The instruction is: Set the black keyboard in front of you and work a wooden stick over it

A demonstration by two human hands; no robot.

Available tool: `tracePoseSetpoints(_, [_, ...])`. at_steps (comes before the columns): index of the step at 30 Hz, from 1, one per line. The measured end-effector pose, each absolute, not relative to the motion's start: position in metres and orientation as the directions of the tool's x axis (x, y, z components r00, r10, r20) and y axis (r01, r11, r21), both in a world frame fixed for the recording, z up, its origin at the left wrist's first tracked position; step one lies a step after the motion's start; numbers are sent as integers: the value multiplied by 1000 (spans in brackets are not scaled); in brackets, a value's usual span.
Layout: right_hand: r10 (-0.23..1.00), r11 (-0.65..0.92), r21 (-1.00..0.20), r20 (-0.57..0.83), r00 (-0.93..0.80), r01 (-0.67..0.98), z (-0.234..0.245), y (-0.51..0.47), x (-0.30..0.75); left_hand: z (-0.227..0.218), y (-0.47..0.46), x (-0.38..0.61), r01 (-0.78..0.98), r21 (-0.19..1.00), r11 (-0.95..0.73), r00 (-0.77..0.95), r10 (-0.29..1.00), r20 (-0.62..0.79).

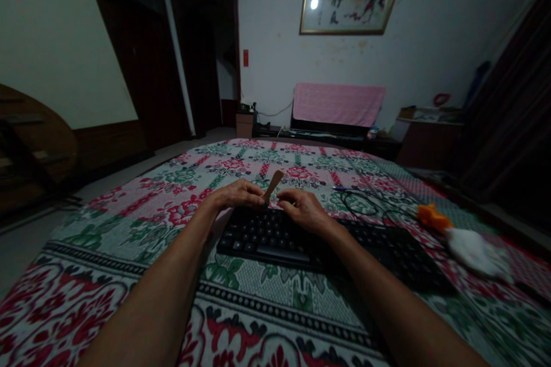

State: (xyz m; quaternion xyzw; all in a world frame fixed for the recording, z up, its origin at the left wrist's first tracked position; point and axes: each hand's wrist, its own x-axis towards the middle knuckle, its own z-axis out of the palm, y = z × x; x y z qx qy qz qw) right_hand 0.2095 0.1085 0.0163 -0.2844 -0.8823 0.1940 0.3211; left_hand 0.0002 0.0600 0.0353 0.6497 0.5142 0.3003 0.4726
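Observation:
A black keyboard (275,238) lies on a bed covered with a red, green and white floral spread (129,229). My left hand (236,195) hovers over the keyboard's far edge with its fingers pinched on a small brown wooden stick (272,184) that points up and away. My right hand (301,206) is curled just to the right of the stick, fingertips almost touching it, resting over the keys. What the right fingers grip, if anything, is hidden.
A black cable (365,203) loops on the spread behind the keyboard. An orange and white duster-like thing (460,238) lies at the right. Farther off stand a pink-draped piece of furniture (338,104), a framed picture (350,1) and dark doors (146,57).

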Motion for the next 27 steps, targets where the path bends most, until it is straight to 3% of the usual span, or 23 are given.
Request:
tracePoseSetpoints(4, [646, 759, -438, 423, -636, 481, 12, 121, 245, 40, 56, -3, 385, 922, -34, 275, 958, -80])
tracePoseSetpoints(8, [691, 722, -455, 438, -575, 521, 8, 127, 270, 38, 57, -7, 358, 934, -10, 262, 961, -91])
tracePoseSetpoints(22, [655, 754, -422, 418, -630, 504, 1, 117, 255, 39, 61, 24, 374, 922, -100, 178, 983, 34])
tracePoseSetpoints(27, [648, 758, -410, 380, -661, 507, -2, 116, 256, 35, 64, 13, 421, 901, -104, 225, 974, 8])
